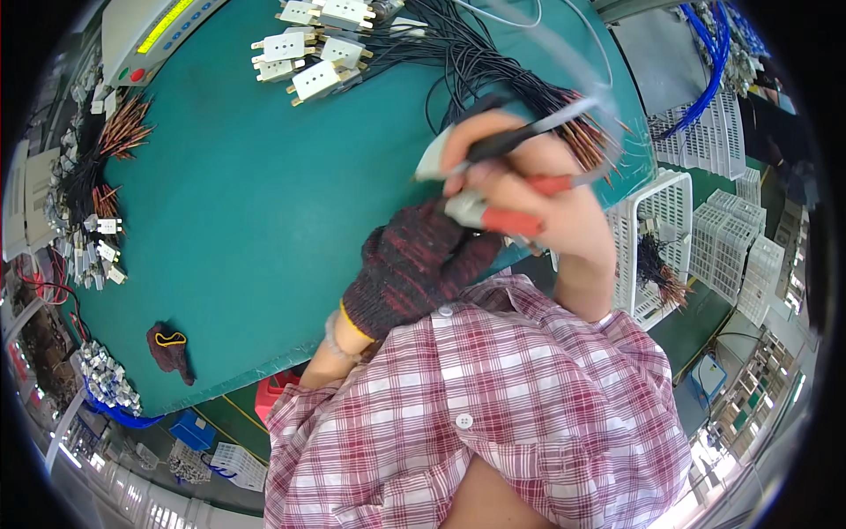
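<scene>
My left hand (414, 260), in a dark red-and-black knit glove with a yellow cuff edge, is curled near the table's front edge. Its fingertips lie beneath my right hand, and what they hold is hidden. Bare and blurred by motion, my right hand (538, 176) closes round a black-handled probe (502, 144) trailing a pale lead. A red-and-grey piece (511, 220) also sits at that hand, below the probe. Beside its fingers shows part of a white block (434, 159); I cannot tell which hand has it.
White plug blocks (315, 81) on black wires (476, 53) with coppery ends lie across the back of the green table (238, 220). A tester (150, 40) with a lit display stands at back left. More wired blocks (107, 227) and a small knit glove piece (167, 353) lie left; white crates (687, 189) stand right.
</scene>
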Demonstrator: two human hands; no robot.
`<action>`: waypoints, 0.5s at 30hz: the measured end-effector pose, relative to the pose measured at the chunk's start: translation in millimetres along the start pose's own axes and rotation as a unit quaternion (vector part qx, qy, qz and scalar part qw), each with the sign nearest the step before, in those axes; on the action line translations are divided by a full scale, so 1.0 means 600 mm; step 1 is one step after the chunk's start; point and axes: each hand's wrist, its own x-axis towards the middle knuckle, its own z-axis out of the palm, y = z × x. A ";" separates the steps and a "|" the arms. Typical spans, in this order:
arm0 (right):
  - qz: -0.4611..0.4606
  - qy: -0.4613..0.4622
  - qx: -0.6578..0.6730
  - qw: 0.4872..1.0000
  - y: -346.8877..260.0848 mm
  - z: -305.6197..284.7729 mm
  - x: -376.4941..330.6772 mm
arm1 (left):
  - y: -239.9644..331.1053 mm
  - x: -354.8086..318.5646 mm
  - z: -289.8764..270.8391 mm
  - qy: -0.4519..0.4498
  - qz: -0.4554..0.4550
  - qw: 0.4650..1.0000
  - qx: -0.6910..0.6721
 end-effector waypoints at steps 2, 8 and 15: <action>0.066 -0.067 0.024 0.995 -0.004 0.007 0.015 | 0.042 0.008 -0.048 -0.030 -0.024 0.995 0.094; 0.246 -0.193 -0.006 0.950 0.039 0.017 0.037 | -0.078 -0.178 -0.115 0.041 -0.327 0.912 0.244; 0.135 -0.204 -0.154 0.957 0.049 0.017 0.013 | -0.147 0.101 -0.124 0.251 -0.326 0.798 -0.440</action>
